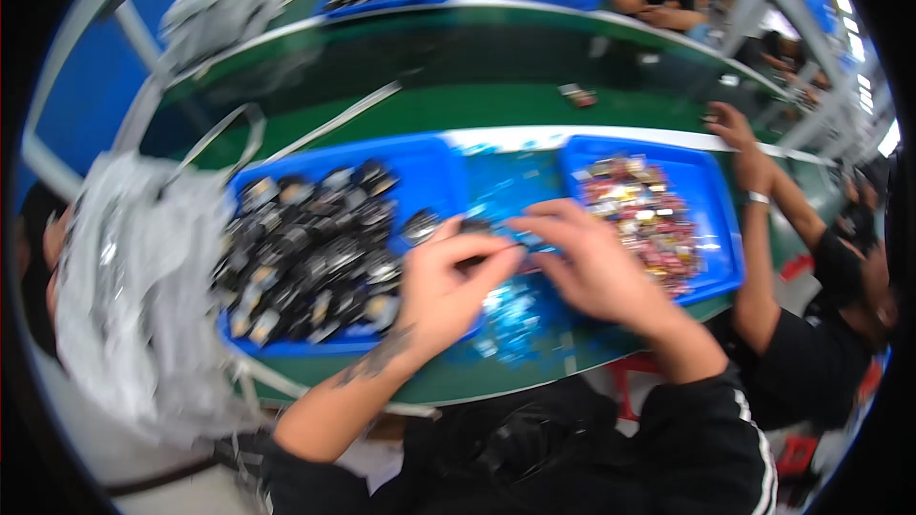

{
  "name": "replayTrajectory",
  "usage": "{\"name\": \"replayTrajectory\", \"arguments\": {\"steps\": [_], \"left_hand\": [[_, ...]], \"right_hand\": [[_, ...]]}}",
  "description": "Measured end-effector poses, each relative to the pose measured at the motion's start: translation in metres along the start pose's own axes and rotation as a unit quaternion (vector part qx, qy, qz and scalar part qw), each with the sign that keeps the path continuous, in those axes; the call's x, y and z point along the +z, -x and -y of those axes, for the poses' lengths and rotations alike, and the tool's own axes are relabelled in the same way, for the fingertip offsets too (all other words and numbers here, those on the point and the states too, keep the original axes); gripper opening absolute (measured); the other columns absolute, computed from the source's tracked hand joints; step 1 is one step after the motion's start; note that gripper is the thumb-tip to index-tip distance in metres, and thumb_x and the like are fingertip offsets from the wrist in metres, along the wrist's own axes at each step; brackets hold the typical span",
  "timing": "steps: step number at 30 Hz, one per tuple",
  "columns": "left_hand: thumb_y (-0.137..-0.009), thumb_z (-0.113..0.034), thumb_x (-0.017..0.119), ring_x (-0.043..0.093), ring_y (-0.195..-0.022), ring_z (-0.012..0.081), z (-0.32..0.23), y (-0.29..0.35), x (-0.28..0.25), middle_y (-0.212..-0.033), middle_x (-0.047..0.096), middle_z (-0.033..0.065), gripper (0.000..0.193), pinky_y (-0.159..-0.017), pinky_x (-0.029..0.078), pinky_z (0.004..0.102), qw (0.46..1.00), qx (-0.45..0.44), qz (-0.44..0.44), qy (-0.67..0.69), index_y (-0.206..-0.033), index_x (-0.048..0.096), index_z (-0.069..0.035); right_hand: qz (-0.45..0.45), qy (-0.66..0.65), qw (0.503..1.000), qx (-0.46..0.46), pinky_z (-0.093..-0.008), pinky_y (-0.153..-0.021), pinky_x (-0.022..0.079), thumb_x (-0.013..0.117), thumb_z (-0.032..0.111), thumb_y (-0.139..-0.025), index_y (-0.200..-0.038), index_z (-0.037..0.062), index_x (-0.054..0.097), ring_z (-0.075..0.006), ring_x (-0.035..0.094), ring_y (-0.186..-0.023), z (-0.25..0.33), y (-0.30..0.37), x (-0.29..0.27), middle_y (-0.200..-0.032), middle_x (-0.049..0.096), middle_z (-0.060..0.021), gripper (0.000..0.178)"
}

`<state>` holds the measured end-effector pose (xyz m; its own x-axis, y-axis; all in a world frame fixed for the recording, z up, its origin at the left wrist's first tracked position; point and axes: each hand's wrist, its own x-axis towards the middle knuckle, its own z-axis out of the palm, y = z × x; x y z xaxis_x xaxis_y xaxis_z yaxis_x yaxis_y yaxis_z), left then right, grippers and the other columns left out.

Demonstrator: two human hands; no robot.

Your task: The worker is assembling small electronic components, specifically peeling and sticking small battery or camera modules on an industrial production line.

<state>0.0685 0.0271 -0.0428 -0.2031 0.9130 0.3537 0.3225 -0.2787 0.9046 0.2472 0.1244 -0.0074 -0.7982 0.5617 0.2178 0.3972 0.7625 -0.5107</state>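
Note:
My left hand (448,277) is closed in a pinch on a small black part (474,227), whose exact kind is blurred. Close against its fingertips, my right hand (593,262) has its thumb and fingers bent together; what they grip is too smeared to make out. Left of my hands lies a blue tray (434,157) filled with many black parts (315,253) with shiny round faces. To the right, another blue tray (720,229) holds a heap of small reddish and gold metallic pieces (644,219). Shiny bits of blue film (510,324) lie between the trays, beneath my hands.
A green conveyor belt (458,100) runs beyond the trays, carrying a small reddish piece (578,95). Grey plastic bags (143,305) hang at the left. At the right, a co-worker's arm (759,229) reaches over the belt. More people and blue trays (391,0) are across it.

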Motion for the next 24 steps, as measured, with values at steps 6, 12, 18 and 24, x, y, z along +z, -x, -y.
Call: {"name": "replayTrajectory", "arguments": {"steps": [6, 12, 18, 24], "left_hand": [[-0.090, -0.005, 0.063, 0.056, -0.072, 0.0090, -0.011, 0.018, -0.009, -0.081, 0.062, 0.0033, 0.015, -0.069, 0.047, 0.0231, 0.993, -0.118, -0.007, -0.007, -0.100, 0.069, 0.003], [-0.098, -0.005, 0.050, 0.062, -0.098, 0.0151, -0.010, 0.002, 0.010, -0.117, 0.063, 0.0176, 0.047, -0.084, 0.052, 0.0283, 0.953, -0.119, -0.048, 0.274, -0.141, 0.032, -0.008], [-0.096, -0.004, 0.055, 0.067, -0.094, 0.0197, -0.002, 0.001, 0.009, -0.110, 0.065, 0.0153, 0.025, -0.082, 0.058, 0.0329, 0.888, -0.206, -0.097, 0.399, -0.119, 0.053, 0.003], [-0.091, -0.003, 0.061, 0.058, -0.076, 0.0077, 0.005, 0.010, -0.003, -0.089, 0.062, 0.0054, 0.021, -0.065, 0.050, 0.0242, 0.958, -0.116, -0.163, 0.207, -0.111, 0.058, -0.001]], "right_hand": [[-0.051, -0.310, 0.949, -0.005, -0.0347, -0.080, 0.051, 0.068, 0.005, -0.085, -0.103, 0.0041, 0.069, -0.0235, 0.063, -0.093, 0.019, -0.002, 0.015, -0.097, 0.066, -0.0115, 0.019], [-0.220, -0.264, 0.936, 0.080, -0.0273, -0.073, 0.054, 0.067, 0.001, -0.085, -0.099, -0.0029, 0.070, -0.0172, 0.069, -0.079, 0.014, 0.008, 0.000, -0.086, 0.072, -0.0124, 0.015], [-0.132, -0.112, 0.984, -0.042, -0.0302, -0.063, 0.051, 0.069, -0.005, -0.075, -0.091, 0.0015, 0.073, -0.0219, 0.066, -0.070, 0.027, 0.006, -0.003, -0.074, 0.067, -0.0102, 0.018], [-0.129, -0.117, 0.985, -0.011, -0.0288, -0.065, 0.050, 0.064, -0.005, -0.079, -0.089, -0.0006, 0.069, -0.0210, 0.064, -0.069, 0.048, -0.013, 0.026, -0.078, 0.067, -0.0115, 0.012]]}}
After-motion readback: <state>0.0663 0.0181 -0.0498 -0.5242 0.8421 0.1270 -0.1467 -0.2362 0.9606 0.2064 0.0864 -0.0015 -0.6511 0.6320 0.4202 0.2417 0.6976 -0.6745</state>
